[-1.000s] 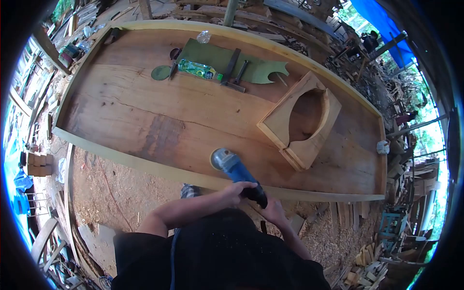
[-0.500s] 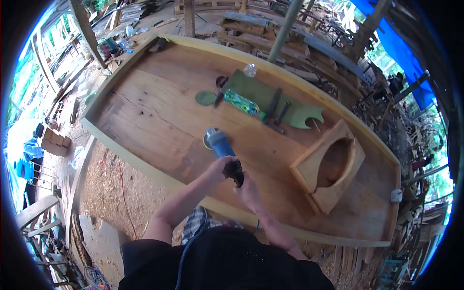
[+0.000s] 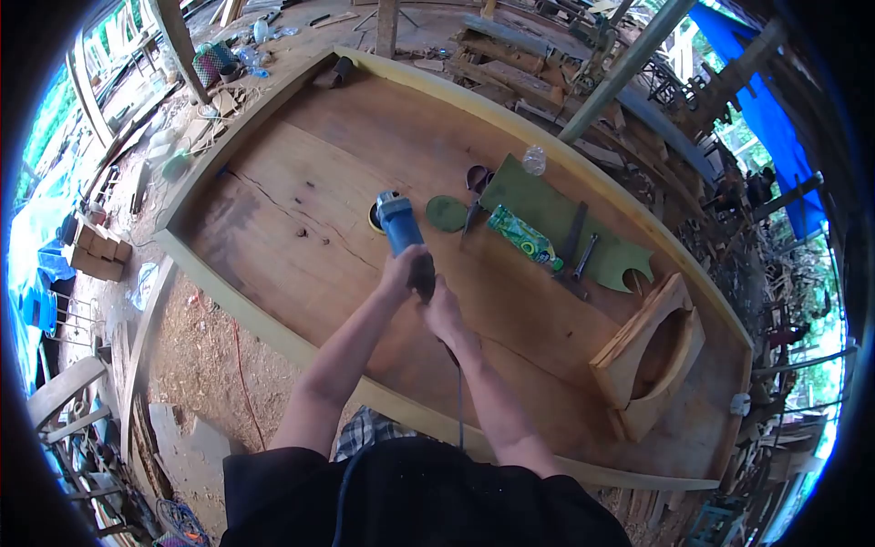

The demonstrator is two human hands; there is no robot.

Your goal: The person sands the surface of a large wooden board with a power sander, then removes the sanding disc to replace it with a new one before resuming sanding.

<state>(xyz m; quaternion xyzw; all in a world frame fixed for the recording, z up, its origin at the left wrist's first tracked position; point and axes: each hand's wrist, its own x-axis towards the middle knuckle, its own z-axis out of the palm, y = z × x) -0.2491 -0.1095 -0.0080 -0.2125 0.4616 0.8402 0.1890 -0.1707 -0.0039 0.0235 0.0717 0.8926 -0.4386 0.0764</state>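
Both my hands hold a blue angle grinder (image 3: 399,226) over the wooden tabletop (image 3: 301,155). My left hand (image 3: 403,267) is wrapped around the body behind the head. Farther back, my right hand (image 3: 443,314) grips the dark rear end, where a cord hangs down. The grinder's head points away from me, its round disc close over the wood near a long crack. Right of the head lies a green disc (image 3: 446,213). Beyond it are a green sheet (image 3: 521,188), a bottle with a green label (image 3: 524,239) and a wrench (image 3: 585,257).
A raised wooden rim (image 3: 264,314) runs around the tabletop. At the right stands a wooden piece with an oval opening (image 3: 620,365). A clear plastic cup-like item (image 3: 534,159) sits by the far rim. A post (image 3: 629,68) rises beyond the table, among stacked boards. Wood shavings cover the ground at left.
The grinder, held in both hands, has moved away from me and leftward over the tabletop. The camera view has shifted, so the table's contents appear farther right and lower.
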